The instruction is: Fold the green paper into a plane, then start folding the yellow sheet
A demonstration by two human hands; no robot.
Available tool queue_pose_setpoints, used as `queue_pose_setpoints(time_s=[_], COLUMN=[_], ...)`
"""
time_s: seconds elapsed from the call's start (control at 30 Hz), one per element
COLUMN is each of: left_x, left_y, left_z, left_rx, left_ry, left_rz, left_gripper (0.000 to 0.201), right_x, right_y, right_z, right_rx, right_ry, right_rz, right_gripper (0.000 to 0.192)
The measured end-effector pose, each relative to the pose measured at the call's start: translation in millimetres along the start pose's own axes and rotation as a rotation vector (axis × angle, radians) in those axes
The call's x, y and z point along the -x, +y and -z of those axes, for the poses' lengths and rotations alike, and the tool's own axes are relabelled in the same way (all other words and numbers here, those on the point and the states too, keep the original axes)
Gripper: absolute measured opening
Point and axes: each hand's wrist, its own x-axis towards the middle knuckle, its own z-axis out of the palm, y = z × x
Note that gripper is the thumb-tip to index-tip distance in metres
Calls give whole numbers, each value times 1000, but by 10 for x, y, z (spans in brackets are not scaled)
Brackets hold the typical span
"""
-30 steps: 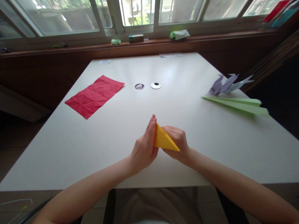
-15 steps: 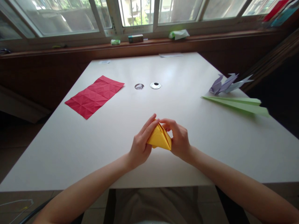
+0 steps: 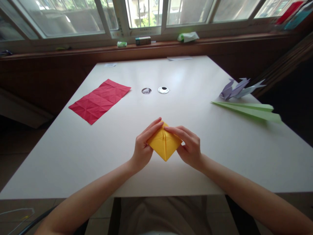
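Between my hands, above the near middle of the white table, is a yellow folded paper (image 3: 164, 143). It shows as a diamond with a crease running down its centre and one corner toward me. My left hand (image 3: 144, 148) grips its left side, fingers lying over the upper left edge. On the other side my right hand (image 3: 190, 145) holds the right corner, its fingertips resting on the paper near the centre crease. The underside of the paper and parts of both thumbs are hidden.
The white table (image 3: 102, 156) carries a creased red paper sheet (image 3: 100, 101) at left. Two round silvery pieces (image 3: 146, 91) lie beyond my hands. Right are a green paper plane (image 3: 249, 110) and pale purple folded-paper figures (image 3: 234, 89). Small items line the window sill (image 3: 161, 44).
The yellow paper has turned from a tilted, partly opened triangular shape into a flat diamond facing me. My hands have moved slightly apart along its sides.
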Motion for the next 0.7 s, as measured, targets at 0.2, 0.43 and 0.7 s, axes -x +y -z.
queue_pose_setpoints(time_s=[0.2,0.43,0.7], left_x=[-39,-122,-148], left_y=[49,60,26], left_z=[-12,41,51], left_rx=[264,518,354], left_ry=[-282,-417,-191], left_rz=[190,428,601], left_gripper=[69,58,30], right_x=[-1,-24,-29], right_y=[25,65,94], right_z=[53,55,-10], right_rx=[-25,30,54], right_ry=[128,130,-47], right_rz=[-32,1,5], right_gripper=[38,32,32])
